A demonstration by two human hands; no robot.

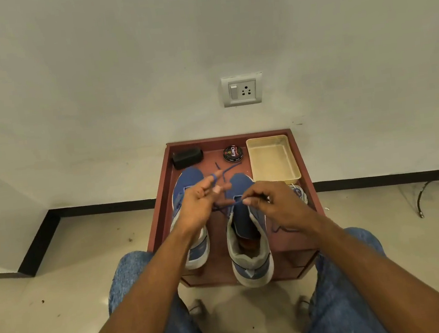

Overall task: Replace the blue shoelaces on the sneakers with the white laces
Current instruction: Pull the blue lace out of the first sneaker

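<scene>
Both hands work over the right sneaker [248,234]: right hand [277,206] pinches the blue lace [224,172]; it runs far-left, looped around left fingers [210,181].

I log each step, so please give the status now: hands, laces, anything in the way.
Left hand and right hand both pinch the blue lace over the right sneaker. White laces wait beside the tray. Nothing blocks.

Both hands over right sneaker [248,234]: left hand [199,204] has blue lace [220,175] looped on fingers, right hand [274,201] pinches it. Tray [293,163] far right on table [162,200].
</scene>
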